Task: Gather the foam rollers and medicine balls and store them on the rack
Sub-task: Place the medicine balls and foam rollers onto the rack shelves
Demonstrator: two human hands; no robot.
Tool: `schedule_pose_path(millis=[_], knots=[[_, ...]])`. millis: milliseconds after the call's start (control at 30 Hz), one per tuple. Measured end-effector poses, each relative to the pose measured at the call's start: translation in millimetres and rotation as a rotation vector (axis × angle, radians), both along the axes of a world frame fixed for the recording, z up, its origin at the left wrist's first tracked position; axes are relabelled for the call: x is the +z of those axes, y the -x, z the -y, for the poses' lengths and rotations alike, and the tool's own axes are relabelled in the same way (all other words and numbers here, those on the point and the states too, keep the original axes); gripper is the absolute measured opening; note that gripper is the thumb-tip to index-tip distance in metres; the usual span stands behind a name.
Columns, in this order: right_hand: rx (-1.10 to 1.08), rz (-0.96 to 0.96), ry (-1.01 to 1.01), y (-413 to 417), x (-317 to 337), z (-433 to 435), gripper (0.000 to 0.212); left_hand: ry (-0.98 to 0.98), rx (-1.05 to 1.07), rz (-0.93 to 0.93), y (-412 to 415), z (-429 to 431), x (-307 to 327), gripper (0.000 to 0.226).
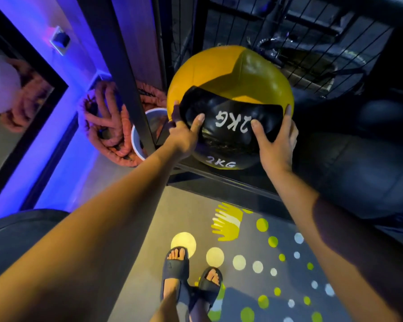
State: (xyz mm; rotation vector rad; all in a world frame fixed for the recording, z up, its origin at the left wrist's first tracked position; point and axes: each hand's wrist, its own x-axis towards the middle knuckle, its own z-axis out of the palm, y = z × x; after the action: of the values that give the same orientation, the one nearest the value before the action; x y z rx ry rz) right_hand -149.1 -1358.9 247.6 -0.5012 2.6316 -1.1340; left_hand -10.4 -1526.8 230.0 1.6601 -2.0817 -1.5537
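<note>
A yellow and black medicine ball [230,82] marked "2KG" sits at the front left of a black wire rack shelf [219,175]. My left hand [184,138] presses against the ball's left side with the fingers spread over its black panel. My right hand [277,145] cups the ball's right side. Both hands hold the ball between them, its underside at the shelf's front edge. No foam roller is in view.
A black rack post [126,89] stands just left of the ball. Behind it lie coiled orange battle ropes [107,126] and a white bucket [137,140]. Wire mesh [289,43] closes the rack's back. Dark gear [370,159] fills the shelf's right. My sandalled feet [189,280] stand on a dotted floor.
</note>
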Motion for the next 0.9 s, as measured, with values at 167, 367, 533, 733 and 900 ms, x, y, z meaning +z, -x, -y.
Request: schedule_pose_path(millis=[167, 367, 533, 733, 900], knots=[[0.019, 0.013, 0.018, 1, 1, 2, 0.095, 0.014, -0.004, 0.036, 3, 0, 6, 0.082], [0.070, 0.045, -0.017, 4, 18, -4, 0.098, 0.234, -0.009, 0.038, -11, -4, 8, 0.084], [0.087, -0.115, 0.119, 1, 45, -59, 0.064, 0.695, 0.223, -0.053, -26, -66, 34, 0.058], [0.018, -0.526, 0.016, 46, 54, -198, 0.041, 0.735, -0.148, -0.339, 21, -180, 37, 0.026], [-0.167, -0.133, -0.168, 98, 45, -296, 0.095, 0.413, -0.442, -0.373, 90, -250, 41, 0.043]])
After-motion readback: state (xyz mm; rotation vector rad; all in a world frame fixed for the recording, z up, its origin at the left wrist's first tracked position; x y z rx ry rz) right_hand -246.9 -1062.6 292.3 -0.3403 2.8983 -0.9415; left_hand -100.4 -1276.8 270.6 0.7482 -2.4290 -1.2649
